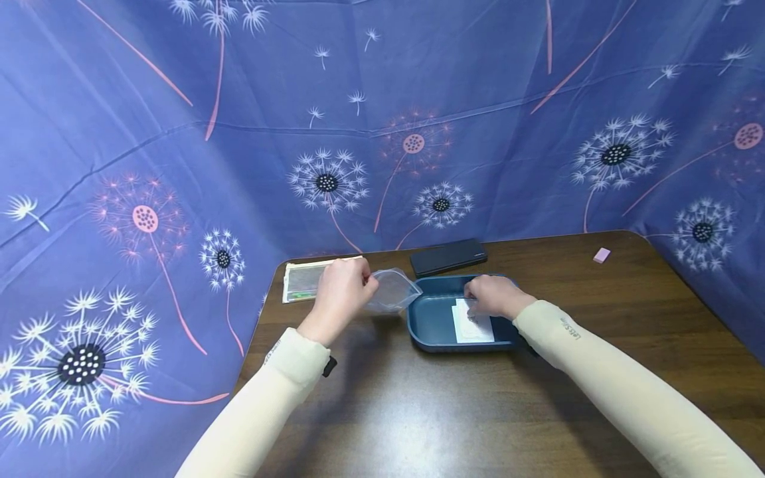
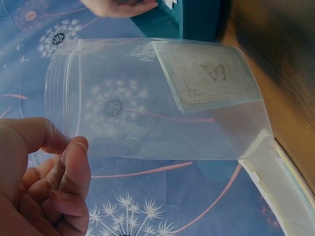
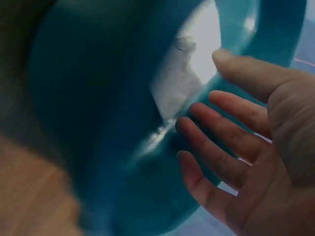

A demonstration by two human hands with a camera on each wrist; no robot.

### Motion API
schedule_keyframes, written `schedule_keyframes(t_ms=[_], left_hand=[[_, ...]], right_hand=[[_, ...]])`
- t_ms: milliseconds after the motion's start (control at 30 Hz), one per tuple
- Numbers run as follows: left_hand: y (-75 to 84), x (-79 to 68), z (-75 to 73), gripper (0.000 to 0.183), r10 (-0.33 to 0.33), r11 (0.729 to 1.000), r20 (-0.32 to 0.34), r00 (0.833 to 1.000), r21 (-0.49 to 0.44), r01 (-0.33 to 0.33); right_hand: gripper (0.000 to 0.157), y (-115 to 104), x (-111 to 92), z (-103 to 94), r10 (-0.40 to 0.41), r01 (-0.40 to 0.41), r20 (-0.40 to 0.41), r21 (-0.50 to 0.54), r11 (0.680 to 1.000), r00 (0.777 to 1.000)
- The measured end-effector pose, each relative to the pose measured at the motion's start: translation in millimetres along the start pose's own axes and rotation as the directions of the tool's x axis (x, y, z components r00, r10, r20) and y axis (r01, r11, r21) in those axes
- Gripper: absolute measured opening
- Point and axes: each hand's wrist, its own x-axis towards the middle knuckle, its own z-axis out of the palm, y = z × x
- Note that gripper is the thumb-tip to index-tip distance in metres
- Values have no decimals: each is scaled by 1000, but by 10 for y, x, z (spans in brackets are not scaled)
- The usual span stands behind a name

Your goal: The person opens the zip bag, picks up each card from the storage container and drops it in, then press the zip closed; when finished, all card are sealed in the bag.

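Note:
My left hand [image 1: 345, 289] pinches the edge of a clear zip bag [image 2: 147, 132] near its ridged zip end. Inside the bag, at the far end, lie sheets of paper with a butterfly print [image 2: 212, 73]. The bag is held up just left of a dark teal tray [image 1: 425, 322]. White paper cards [image 1: 474, 328] with a faint print lie in the tray. Over the tray is my right hand [image 1: 495, 296], and the right wrist view shows its fingers [image 3: 211, 147] spread and loosely bent, with nothing between them. Whether they touch the cards cannot be told.
A mesh pouch [image 1: 305, 282] with cream edging lies at the table's back left. Behind the tray is a black flat case [image 1: 448, 257]. A small pink block [image 1: 601, 255] sits at the back right. Blue dandelion-patterned cloth [image 1: 514, 146] hangs behind the wooden table [image 1: 418, 411].

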Motion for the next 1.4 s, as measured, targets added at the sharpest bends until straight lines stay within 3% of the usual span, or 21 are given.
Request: schedule_keyframes(t_ms=[200, 567, 833, 1067, 1300, 1400], left_hand=[[5, -2, 4, 38, 1, 1000, 7, 1000, 13, -1], [6, -3, 7, 37, 1, 1000, 7, 1000, 15, -1], [13, -3, 12, 40, 8, 1000, 4, 1000, 10, -8], [5, -7, 6, 39, 14, 1000, 5, 1000, 0, -14], [8, -3, -7, 38, -20, 1000, 25, 999, -3, 20], [18, 1, -14, 38, -18, 1000, 25, 1000, -2, 18]], right_hand=[[58, -3, -19, 123, 27, -26, 11, -69, 997, 1000], [66, 25, -47, 172, 23, -27, -31, -115, 993, 999], [43, 50, -100, 45, -22, 5, -129, -133, 991, 991], [9, 19, -160, -172, -41, 36, -162, -33, 999, 986], [12, -86, -201, -410, -36, 51, -131, 115, 992, 991], [9, -161, -230, -505, -54, 79, -177, 138, 987, 983]])
